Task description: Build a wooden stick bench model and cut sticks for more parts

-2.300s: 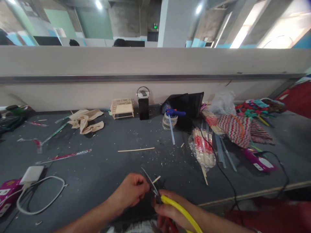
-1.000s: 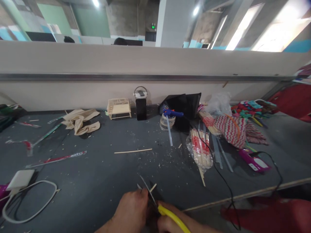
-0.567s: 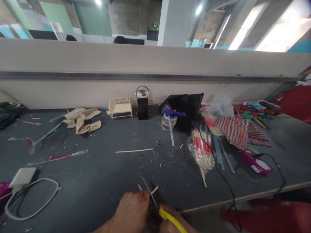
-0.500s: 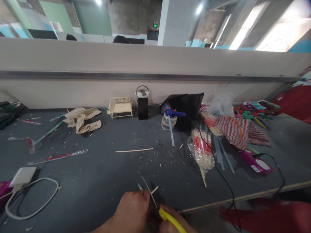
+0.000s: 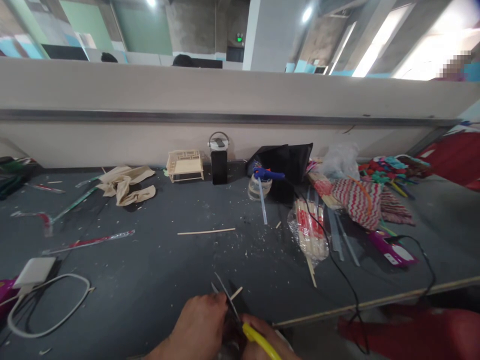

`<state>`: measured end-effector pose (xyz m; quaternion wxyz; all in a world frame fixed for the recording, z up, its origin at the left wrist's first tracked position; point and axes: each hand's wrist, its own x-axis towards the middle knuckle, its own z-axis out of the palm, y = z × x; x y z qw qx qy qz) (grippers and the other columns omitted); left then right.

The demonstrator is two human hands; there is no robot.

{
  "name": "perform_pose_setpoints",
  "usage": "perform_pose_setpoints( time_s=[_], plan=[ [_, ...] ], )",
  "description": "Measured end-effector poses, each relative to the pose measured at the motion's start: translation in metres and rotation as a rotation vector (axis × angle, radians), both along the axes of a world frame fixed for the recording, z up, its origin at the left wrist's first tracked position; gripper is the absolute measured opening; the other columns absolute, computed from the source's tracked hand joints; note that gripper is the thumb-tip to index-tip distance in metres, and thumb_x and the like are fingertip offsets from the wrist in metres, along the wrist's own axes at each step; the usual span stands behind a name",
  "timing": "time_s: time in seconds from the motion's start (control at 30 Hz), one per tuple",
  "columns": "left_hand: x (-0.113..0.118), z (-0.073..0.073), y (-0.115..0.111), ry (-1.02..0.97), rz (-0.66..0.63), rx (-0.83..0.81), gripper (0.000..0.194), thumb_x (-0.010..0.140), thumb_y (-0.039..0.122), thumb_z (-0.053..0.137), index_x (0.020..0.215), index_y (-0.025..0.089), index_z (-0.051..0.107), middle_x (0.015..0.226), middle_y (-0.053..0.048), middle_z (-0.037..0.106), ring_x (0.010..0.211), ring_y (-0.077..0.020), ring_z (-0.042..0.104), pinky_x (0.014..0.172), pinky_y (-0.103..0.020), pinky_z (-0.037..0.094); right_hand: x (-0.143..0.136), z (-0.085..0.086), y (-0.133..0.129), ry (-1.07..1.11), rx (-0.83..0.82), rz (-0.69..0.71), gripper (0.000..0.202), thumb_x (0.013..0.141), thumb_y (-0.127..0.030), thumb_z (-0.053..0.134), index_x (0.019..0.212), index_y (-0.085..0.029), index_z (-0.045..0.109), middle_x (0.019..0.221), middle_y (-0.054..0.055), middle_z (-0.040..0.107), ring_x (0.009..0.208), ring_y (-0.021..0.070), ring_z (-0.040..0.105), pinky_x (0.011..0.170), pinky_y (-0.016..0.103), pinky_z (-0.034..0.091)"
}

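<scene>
Near the table's front edge, my right hand (image 5: 262, 336) is closed round the yellow handle of a pair of scissors (image 5: 258, 340). The blades point up and to the left, a little apart. Close beside them my left hand (image 5: 204, 320) is closed, its fingertips at the blades. A short wooden stick (image 5: 236, 293) sticks out to the right past the blades; its other end is hidden, and it appears held by my left hand. A longer thin stick (image 5: 206, 231) lies on the dark table (image 5: 150, 280) beyond my hands.
A small wooden bench model (image 5: 185, 166), a phone (image 5: 219, 167) against a bottle, and a blue glue gun (image 5: 269, 174) on a jar stand at the back. Bagged sticks (image 5: 312, 230) and a black cable lie right; a white charger (image 5: 35, 272) lies left.
The view has shifted very slightly. At the upper right edge, a blurred shape has come into view behind the partition. My hands and the scissors hold nearly the same pose.
</scene>
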<state>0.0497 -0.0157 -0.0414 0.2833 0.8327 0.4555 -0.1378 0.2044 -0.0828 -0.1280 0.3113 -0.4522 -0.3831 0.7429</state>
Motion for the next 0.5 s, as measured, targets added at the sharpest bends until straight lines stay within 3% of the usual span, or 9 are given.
perform_pose_setpoints(
  time_s=[0.13, 0.3, 0.5],
  plan=[
    [0.0, -0.003, 0.002, 0.001, -0.053, 0.032, 0.025, 0.08, 0.011, 0.04, 0.093, 0.014, 0.061, 0.089, -0.014, 0.071, 0.081, -0.0294, 0.069, 0.07, -0.039, 0.052, 0.006, 0.014, 0.003, -0.071, -0.01, 0.011, 0.015, 0.056, -0.024, 0.06, 0.071, -0.02, 0.062, 0.058, -0.005, 0.049, 0.054, 0.0109, 0.042, 0.053, 0.022, 0.033],
    [0.0, -0.003, 0.006, -0.053, -0.005, 0.05, 0.024, 0.079, 0.012, 0.041, 0.09, 0.015, 0.062, 0.084, -0.011, 0.072, 0.079, -0.0261, 0.069, 0.069, -0.033, 0.052, 0.011, 0.039, 0.014, -0.101, 0.016, 0.125, 0.015, 0.056, -0.018, 0.055, 0.07, -0.019, 0.061, 0.061, -0.004, 0.054, 0.059, 0.0124, 0.046, 0.056, 0.023, 0.035],
    [0.0, 0.0, 0.006, -0.001, -0.037, 0.069, 0.023, 0.08, 0.019, 0.044, 0.092, 0.014, 0.063, 0.084, -0.014, 0.071, 0.08, -0.0306, 0.069, 0.07, -0.04, 0.052, 0.013, 0.042, 0.016, -0.138, 0.122, 0.167, 0.014, 0.059, -0.023, 0.054, 0.07, -0.019, 0.061, 0.069, -0.001, 0.055, 0.068, 0.0148, 0.047, 0.064, 0.025, 0.037]
  ],
)
